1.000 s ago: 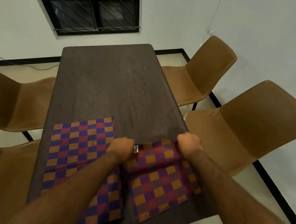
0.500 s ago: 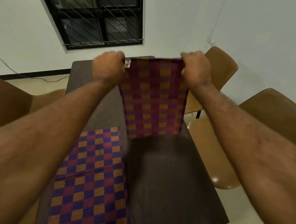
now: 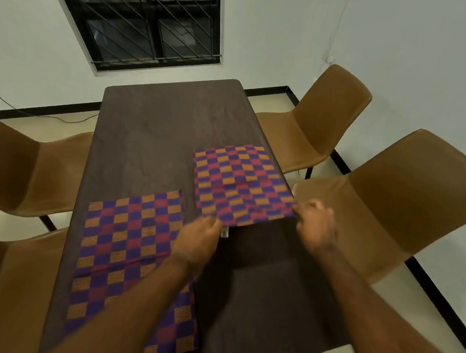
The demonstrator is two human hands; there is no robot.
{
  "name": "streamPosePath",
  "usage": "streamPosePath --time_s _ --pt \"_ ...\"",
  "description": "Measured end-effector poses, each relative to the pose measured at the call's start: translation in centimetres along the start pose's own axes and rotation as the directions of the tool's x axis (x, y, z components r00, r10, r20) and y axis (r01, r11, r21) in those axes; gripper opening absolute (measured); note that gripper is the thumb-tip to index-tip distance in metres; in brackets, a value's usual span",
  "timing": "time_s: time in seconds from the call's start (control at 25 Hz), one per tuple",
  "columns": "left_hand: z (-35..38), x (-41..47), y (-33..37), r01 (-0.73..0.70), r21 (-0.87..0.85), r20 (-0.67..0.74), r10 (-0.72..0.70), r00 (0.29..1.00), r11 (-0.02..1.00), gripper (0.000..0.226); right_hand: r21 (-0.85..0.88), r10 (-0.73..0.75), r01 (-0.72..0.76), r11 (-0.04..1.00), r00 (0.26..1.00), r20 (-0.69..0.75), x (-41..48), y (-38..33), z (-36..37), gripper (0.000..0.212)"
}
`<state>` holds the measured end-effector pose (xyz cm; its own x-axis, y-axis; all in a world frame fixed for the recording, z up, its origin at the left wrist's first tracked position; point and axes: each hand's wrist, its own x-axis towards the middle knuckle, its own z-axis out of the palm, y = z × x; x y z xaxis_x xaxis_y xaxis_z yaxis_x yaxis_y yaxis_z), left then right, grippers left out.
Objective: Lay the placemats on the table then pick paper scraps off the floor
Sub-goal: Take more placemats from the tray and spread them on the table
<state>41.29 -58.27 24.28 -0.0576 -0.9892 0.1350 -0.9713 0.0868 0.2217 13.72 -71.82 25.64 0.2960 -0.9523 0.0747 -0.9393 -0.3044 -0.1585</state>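
Note:
Two checkered purple, red and orange placemats are on the dark brown table (image 3: 160,133). The near-left placemat (image 3: 129,252) lies flat. The right placemat (image 3: 237,182) lies further out along the table's right edge, its near edge lifted slightly. My left hand (image 3: 199,235) pinches its near-left corner, where a small white tag hangs. My right hand (image 3: 315,223) grips its near-right corner. No paper scraps show on the visible floor.
Brown chairs stand around the table: two on the right (image 3: 325,119) (image 3: 405,197) and two on the left (image 3: 11,168) (image 3: 9,293). A barred dark window (image 3: 148,21) is in the far wall. A cable (image 3: 39,112) runs along the floor by the far left wall.
Both hands lifted the right placemat off the near end of the table, held it up in the air, then brought it down further out along the right edge.

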Motion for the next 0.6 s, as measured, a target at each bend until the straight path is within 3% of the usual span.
streamPosePath --time_s 0.12,0.24,0.6 --pt "6.0 -5.2 1.7 0.022 -0.019 0.215 -0.017 0.976 1.000 0.025 0.021 0.043 -0.048 0.999 0.980 0.192 -4.7 2.4 4.9 0.044" --pt "8.5 -8.1 3.6 0.020 -0.062 0.317 0.001 0.948 0.998 0.034 -0.027 0.093 -0.090 0.996 0.950 0.299 -8.5 4.2 7.2 0.040" --pt "9.5 -12.0 7.3 -0.118 -0.107 0.312 0.146 0.939 0.987 0.030 -0.118 0.027 -0.003 0.993 0.980 0.199 -14.3 7.0 5.7 0.041"
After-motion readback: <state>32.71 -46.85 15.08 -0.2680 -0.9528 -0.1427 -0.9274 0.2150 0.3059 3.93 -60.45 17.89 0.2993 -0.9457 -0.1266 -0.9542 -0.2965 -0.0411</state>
